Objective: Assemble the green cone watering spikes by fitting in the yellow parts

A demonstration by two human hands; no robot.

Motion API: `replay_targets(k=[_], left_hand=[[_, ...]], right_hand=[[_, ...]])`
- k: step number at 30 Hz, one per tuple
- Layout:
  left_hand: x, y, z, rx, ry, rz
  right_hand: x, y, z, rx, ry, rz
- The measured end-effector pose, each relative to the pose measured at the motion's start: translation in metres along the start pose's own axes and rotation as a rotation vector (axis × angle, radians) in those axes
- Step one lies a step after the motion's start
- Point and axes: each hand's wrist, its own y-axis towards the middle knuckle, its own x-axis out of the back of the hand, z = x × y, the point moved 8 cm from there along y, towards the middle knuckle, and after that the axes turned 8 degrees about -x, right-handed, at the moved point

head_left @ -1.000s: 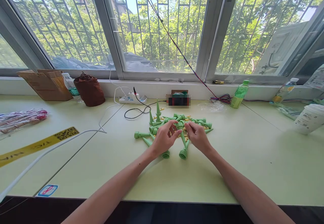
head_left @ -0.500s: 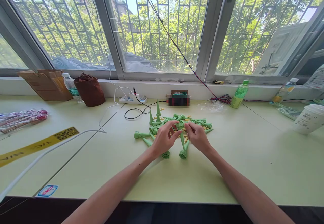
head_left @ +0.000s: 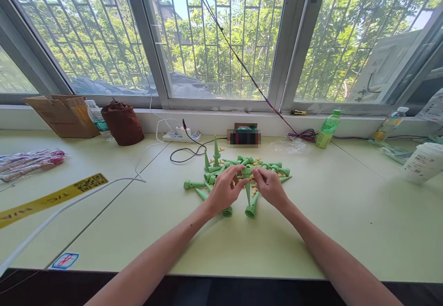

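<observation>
Between my hands a green plastic watering spike [head_left: 248, 193] hangs point down, its ribbed cap at the top. My left hand [head_left: 224, 189] grips that cap from the left with thumb and fingers. On the other side my right hand [head_left: 272, 188] is closed in a pinch right beside the cap; whatever its fingertips hold is hidden. Many similar spikes lie in a pile around and behind the hands, with small yellow pieces [head_left: 254, 190] among them. One spike [head_left: 216, 153] stands upright at the back of the pile. Another spike [head_left: 251, 210] lies in front, open end toward me.
Along the back are a cardboard box [head_left: 65, 117], a brown drawstring bag [head_left: 122, 123], a power strip [head_left: 182, 135] and a green bottle [head_left: 327, 129]. A white cup [head_left: 424, 163] stands at the right. A white cable [head_left: 69, 200] crosses the table's left side.
The held spike has swung slightly, its tip now a little further left and more upright. Both hands stay almost where they were.
</observation>
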Motion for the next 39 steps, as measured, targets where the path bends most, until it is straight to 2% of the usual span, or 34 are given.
replay_targets(k=[32,39], left_hand=[[-0.0023,-0.0002,-0.0033,-0.020,0.033,0.065],[-0.0016,0.0004,-0.0018,0.021,0.026,0.037]], right_hand=[[-0.0007,0.0010,-0.0016,0.019,0.017,0.002],[0.0017,-0.0006,0.0042,0.011,0.004,-0.031]])
